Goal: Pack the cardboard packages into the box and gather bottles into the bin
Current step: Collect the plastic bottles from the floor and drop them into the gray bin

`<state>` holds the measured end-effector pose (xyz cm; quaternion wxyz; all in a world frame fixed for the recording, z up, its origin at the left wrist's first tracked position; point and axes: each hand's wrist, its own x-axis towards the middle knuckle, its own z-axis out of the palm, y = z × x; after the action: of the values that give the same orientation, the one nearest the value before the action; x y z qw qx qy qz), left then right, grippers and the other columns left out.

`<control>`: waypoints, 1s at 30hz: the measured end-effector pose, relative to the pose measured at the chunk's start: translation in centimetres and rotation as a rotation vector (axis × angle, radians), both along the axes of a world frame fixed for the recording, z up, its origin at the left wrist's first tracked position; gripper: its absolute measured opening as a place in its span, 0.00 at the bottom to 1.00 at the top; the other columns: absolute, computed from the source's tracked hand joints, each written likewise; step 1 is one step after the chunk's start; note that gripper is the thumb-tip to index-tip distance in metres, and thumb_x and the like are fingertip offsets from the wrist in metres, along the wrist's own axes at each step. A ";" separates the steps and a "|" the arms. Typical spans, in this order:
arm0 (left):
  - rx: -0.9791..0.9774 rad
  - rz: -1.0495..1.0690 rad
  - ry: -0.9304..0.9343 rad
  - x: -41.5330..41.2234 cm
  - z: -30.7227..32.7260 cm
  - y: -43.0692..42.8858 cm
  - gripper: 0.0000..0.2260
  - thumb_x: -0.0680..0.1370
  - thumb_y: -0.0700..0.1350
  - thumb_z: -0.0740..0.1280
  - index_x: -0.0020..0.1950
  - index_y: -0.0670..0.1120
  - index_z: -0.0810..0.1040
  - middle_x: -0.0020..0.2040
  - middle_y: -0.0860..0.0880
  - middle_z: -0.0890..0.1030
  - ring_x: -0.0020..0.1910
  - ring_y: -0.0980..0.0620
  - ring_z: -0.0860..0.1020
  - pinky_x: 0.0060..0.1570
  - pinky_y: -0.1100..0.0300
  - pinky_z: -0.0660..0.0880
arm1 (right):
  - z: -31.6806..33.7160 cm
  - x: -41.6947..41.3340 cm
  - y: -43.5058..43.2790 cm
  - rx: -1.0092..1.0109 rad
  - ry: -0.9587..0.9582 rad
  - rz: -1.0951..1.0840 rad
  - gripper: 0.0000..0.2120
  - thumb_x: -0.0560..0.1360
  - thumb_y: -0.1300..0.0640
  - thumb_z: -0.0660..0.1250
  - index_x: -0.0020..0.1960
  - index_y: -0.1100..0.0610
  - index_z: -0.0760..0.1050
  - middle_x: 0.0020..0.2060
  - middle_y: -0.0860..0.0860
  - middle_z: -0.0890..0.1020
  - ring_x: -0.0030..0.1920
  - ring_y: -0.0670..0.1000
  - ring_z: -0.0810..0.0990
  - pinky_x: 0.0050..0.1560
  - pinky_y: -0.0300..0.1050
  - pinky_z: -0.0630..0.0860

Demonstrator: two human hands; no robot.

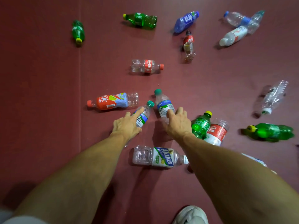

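Many empty plastic bottles lie scattered on a dark red floor. My left hand [127, 125] wraps around a small clear bottle with a green cap [144, 113]. My right hand [177, 122] grips a second green-capped clear bottle [163, 104] just to the right. Between my forearms lies a clear bottle with a white and blue label [160, 156]. A red-labelled bottle with a red cap [113, 101] rests left of my hands. No box, bin or cardboard package is in view.
A green bottle [201, 124] and a red-labelled clear bottle [217, 132] lie right of my right hand. More green, blue and clear bottles are spread across the far floor. A white shoe [191, 215] shows at the bottom edge. A floor seam [80, 94] runs vertically at left.
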<state>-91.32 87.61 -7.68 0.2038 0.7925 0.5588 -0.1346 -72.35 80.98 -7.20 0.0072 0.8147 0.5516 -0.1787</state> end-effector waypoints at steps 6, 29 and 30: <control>-0.006 0.006 0.011 0.3 -0.1 -0.7 0.38 0.78 0.56 0.68 0.79 0.67 0.44 0.68 0.46 0.69 0.61 0.41 0.76 0.55 0.50 0.69 | -0.8 0.2 -0.2 -0.083 0.037 0.060 0.33 0.78 0.47 0.64 0.79 0.41 0.52 0.77 0.56 0.48 0.69 0.62 0.60 0.57 0.59 0.75; -0.048 -0.138 -0.059 -0.2 1.6 1.5 0.40 0.77 0.53 0.69 0.81 0.62 0.45 0.82 0.48 0.47 0.66 0.38 0.74 0.60 0.47 0.74 | 1.5 1.7 5.6 -0.207 0.072 0.131 0.38 0.77 0.55 0.65 0.80 0.46 0.49 0.80 0.56 0.42 0.70 0.66 0.65 0.64 0.57 0.69; -0.051 -0.132 -0.062 -0.1 2.9 1.5 0.40 0.77 0.53 0.69 0.81 0.61 0.46 0.82 0.48 0.48 0.67 0.37 0.73 0.60 0.47 0.74 | 3.0 1.8 5.8 -0.198 0.079 0.128 0.38 0.77 0.55 0.66 0.80 0.47 0.50 0.80 0.56 0.43 0.70 0.66 0.66 0.65 0.57 0.69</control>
<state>-91.46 89.11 -4.79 0.2319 0.8259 0.4953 -0.1375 -70.60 86.79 -4.21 0.0773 0.7653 0.5822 -0.2634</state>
